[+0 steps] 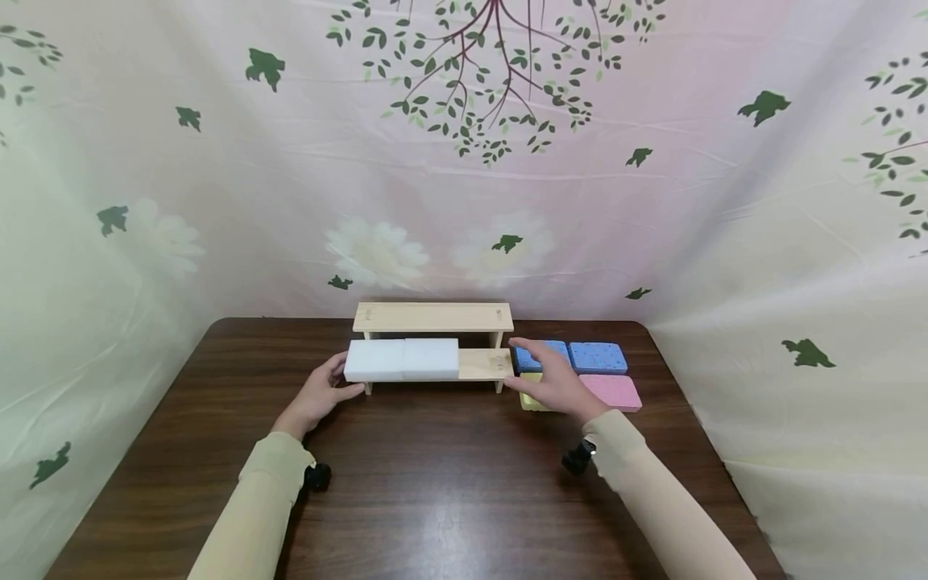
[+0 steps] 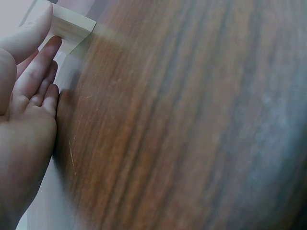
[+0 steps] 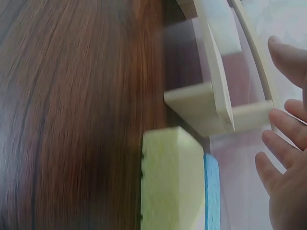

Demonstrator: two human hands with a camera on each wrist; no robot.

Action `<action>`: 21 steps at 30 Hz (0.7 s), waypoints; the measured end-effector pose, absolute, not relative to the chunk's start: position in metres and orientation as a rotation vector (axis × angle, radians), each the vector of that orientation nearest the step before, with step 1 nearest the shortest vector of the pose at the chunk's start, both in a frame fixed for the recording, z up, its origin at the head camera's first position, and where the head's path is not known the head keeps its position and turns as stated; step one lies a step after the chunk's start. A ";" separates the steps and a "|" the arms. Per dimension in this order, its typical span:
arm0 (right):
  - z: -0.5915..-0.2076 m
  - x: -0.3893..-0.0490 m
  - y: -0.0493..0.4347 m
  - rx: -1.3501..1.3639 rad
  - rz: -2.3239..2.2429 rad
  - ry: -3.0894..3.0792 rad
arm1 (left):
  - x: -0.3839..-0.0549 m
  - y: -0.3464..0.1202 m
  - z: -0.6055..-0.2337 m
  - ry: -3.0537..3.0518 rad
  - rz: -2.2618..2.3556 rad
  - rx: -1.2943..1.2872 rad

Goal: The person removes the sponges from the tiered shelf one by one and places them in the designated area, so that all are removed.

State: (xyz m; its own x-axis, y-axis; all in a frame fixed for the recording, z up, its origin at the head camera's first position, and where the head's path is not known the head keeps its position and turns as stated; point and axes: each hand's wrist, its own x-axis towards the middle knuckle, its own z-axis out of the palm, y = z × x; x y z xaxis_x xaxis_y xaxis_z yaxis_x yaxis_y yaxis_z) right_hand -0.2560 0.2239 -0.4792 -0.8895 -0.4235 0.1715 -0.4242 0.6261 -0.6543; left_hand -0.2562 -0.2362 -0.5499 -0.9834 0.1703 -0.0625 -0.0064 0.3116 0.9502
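Two white sponge blocks (image 1: 402, 359) lie side by side on the lower tier of a two-tier wooden rack (image 1: 432, 317), over its left and middle parts. My left hand (image 1: 319, 395) is at the rack's left end, thumb in front and fingers beside the white block. In the left wrist view its fingers (image 2: 36, 79) are extended close to the wooden end. My right hand (image 1: 553, 382) is spread by the lower tier's right end, thumb and fingers apart with nothing between them. It partly covers a yellow sponge (image 1: 535, 395) in the head view.
Right of the rack, two blue sponges (image 1: 598, 358) lie behind the yellow one and a pink sponge (image 1: 613, 392). All stand on a dark brown wooden table (image 1: 435, 483). A printed cloth (image 1: 428, 193) with leaves and flowers hangs behind and at the sides.
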 end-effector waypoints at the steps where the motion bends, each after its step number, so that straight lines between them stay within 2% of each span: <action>1: -0.480 -0.257 0.220 0.755 1.127 -2.834 | -0.256 -0.237 -0.550 2.417 1.760 0.152; 9: -0.483 -0.260 0.197 0.865 1.040 -2.804 | -0.257 -0.237 -0.551 2.438 1.753 0.174; 21: -0.488 -0.272 0.172 0.858 0.953 -2.883 | -0.259 -0.238 -0.555 2.432 1.755 0.156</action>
State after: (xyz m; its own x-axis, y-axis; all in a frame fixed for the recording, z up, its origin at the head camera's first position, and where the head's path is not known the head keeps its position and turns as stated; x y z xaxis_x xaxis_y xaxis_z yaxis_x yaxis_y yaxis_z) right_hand -0.2716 0.1720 -0.4885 -0.8520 -0.5011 0.1515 -0.4927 0.6695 -0.5559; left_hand -0.2592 -0.2376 -0.5545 -0.9850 0.1645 -0.0515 0.0030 0.3147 0.9492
